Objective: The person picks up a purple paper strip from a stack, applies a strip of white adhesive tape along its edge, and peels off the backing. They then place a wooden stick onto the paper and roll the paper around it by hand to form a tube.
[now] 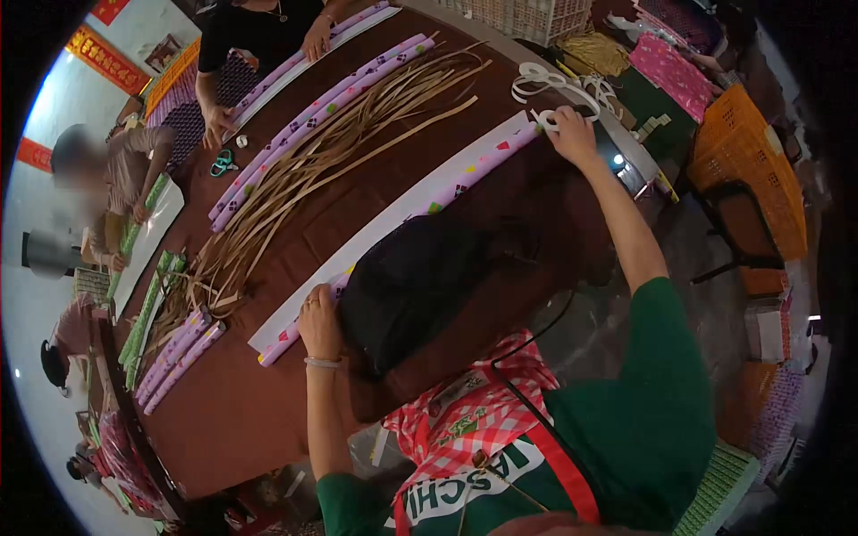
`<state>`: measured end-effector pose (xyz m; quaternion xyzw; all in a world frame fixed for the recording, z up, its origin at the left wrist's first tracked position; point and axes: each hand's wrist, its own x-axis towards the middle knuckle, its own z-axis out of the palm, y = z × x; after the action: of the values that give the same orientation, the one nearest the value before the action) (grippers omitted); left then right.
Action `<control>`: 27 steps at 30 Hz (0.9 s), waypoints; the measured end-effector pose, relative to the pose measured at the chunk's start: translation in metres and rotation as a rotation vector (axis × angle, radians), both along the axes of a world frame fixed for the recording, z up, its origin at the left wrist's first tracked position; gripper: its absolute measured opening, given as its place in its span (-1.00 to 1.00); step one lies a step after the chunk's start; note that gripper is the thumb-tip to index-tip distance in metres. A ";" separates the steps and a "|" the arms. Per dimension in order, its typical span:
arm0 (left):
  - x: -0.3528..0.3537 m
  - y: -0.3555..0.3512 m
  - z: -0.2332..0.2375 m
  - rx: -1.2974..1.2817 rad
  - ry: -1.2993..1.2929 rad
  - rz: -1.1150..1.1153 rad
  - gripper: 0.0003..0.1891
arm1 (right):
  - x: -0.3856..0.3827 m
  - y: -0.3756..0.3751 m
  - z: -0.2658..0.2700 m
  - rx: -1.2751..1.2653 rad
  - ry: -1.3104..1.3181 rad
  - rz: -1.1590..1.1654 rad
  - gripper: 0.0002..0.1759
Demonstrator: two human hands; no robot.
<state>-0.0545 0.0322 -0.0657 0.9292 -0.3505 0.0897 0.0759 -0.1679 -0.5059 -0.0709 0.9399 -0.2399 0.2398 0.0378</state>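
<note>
A long white sheet (359, 263) with a purple patterned face lies across the brown table, its near edge curled into a roll (487, 161). My left hand (319, 323) has its fingers bent over the roll's lower left part. At the far right end, my right hand (570, 136) grips the roll beside curled white strips (556, 82). A black, soft-looking object (416, 281) hides the roll's middle. Beyond the sheet is a bundle of tan strips (344, 138), with finished-looking purple rolls (331, 121) behind it.
Across the table, a person's hands (217, 125) press another sheet; blue-handled scissors (223, 163) lie nearby. Another person at left handles a green roll (134, 234). Short purple rolls (179, 357) lie at the near left. Orange crates (746, 170) and a chair (735, 223) stand at right.
</note>
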 end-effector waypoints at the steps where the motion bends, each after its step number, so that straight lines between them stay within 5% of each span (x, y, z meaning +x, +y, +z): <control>1: 0.002 -0.001 0.000 -0.004 -0.003 -0.009 -0.72 | 0.000 -0.004 -0.005 0.006 0.040 0.004 -0.73; 6: 0.001 -0.003 -0.005 -0.073 -0.031 -0.022 -0.76 | 0.000 -0.013 -0.005 0.093 0.004 0.018 -0.76; 8: -0.001 -0.006 0.004 -0.051 -0.007 -0.044 -0.76 | 0.010 -0.011 -0.015 0.063 -0.280 -0.080 -0.79; 11: -0.001 -0.007 -0.004 -0.044 -0.035 -0.007 -0.74 | 0.028 -0.004 0.004 0.279 -0.531 0.146 -0.72; 12: 0.000 -0.006 -0.005 -0.045 -0.042 -0.029 -0.73 | 0.028 0.011 0.036 0.618 -0.263 0.157 -0.66; 14: -0.001 -0.005 -0.004 -0.044 -0.058 -0.050 -0.72 | 0.036 0.055 0.045 1.041 -0.566 0.350 -0.62; 15: -0.001 -0.006 -0.003 -0.042 -0.072 -0.060 -0.71 | 0.032 0.077 0.068 1.247 -0.417 0.315 -0.62; 19: 0.000 -0.004 -0.001 -0.042 -0.069 -0.061 -0.68 | 0.041 0.133 0.085 1.424 -0.309 0.582 -0.62; 27: -0.006 -0.005 0.009 -0.066 -0.060 -0.080 -0.63 | 0.037 0.189 0.088 1.449 -0.083 0.733 -0.53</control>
<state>-0.0601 0.0270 -0.0572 0.9083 -0.3862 0.1262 0.0993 -0.1306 -0.3169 0.0175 0.7402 -0.0135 0.0570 -0.6698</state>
